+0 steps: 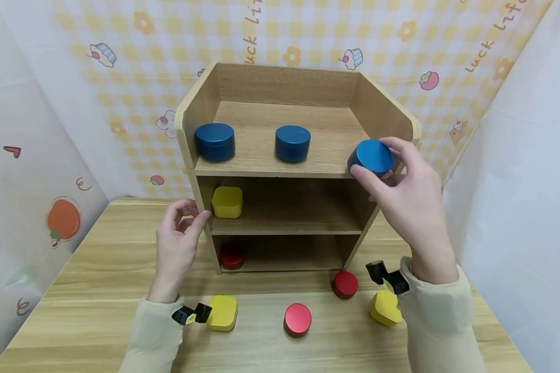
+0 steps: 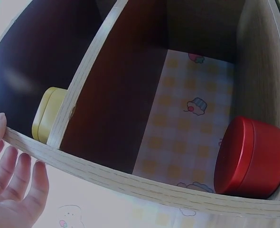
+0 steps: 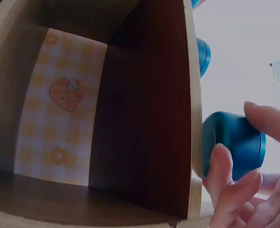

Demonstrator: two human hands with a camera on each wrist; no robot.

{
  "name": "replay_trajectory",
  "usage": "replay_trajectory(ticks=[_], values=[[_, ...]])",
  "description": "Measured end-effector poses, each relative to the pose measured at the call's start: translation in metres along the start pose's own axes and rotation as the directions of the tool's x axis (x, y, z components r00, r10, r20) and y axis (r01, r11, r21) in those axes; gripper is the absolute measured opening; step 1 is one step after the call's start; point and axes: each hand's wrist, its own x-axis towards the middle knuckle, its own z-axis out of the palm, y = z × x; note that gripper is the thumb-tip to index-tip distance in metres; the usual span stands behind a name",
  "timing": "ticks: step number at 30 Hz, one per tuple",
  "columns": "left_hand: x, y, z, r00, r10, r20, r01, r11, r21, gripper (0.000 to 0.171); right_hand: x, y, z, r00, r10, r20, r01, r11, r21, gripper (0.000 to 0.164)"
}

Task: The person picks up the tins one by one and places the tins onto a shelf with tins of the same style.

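A small wooden shelf with three levels stands in the middle. My right hand grips a round blue tin between thumb and fingers at the right front of the top level. In the right wrist view this blue tin is beside the top board's edge. Two other blue tins, one left and one central, sit on that level. My left hand holds the shelf's left side panel, thumb at its front edge and fingers outside.
A yellow tin sits at the middle level's left, a red tin below it. On the wooden table in front lie two red tins and two yellow tins. A patterned cloth hangs behind.
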Motion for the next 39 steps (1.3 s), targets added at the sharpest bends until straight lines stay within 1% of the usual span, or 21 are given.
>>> replay_trajectory(ticks=[3,6,14,23,28,33,39], values=[[0.0,0.0,0.0,1.0,0.003,0.001,-0.003,1.0,0.006,0.024,0.006,-0.006,0.004,0.999,0.034,-0.012,-0.035,0.999,-0.025,0.061],[0.0,0.001,0.0,1.0,0.005,0.0,-0.005,1.0,0.003,0.024,0.01,-0.01,0.008,0.999,0.05,-0.019,-0.051,0.997,-0.064,0.063],[-0.002,0.0,-0.002,1.0,-0.002,-0.001,0.002,1.0,0.006,0.024,0.022,-0.012,0.02,0.998,0.061,-0.026,-0.064,0.981,-0.181,0.062],[-0.002,0.0,-0.002,1.0,0.006,-0.007,-0.006,1.0,-0.002,0.025,0.028,-0.017,0.022,0.996,0.085,-0.034,-0.091,0.963,-0.253,0.063],[-0.001,0.001,-0.002,1.0,0.004,-0.003,-0.004,1.0,0.001,0.025,0.03,-0.019,0.023,0.991,0.129,-0.03,-0.132,0.943,-0.306,0.065],[-0.001,0.001,-0.001,1.0,-0.003,0.0,0.003,1.0,0.001,0.025,0.031,-0.02,0.024,0.985,0.171,-0.031,-0.172,0.927,-0.333,0.068],[0.0,0.0,0.0,1.0,0.015,0.0,-0.015,1.0,-0.007,0.025,0.031,-0.019,0.024,0.984,0.174,-0.045,-0.179,0.922,-0.342,0.07]])
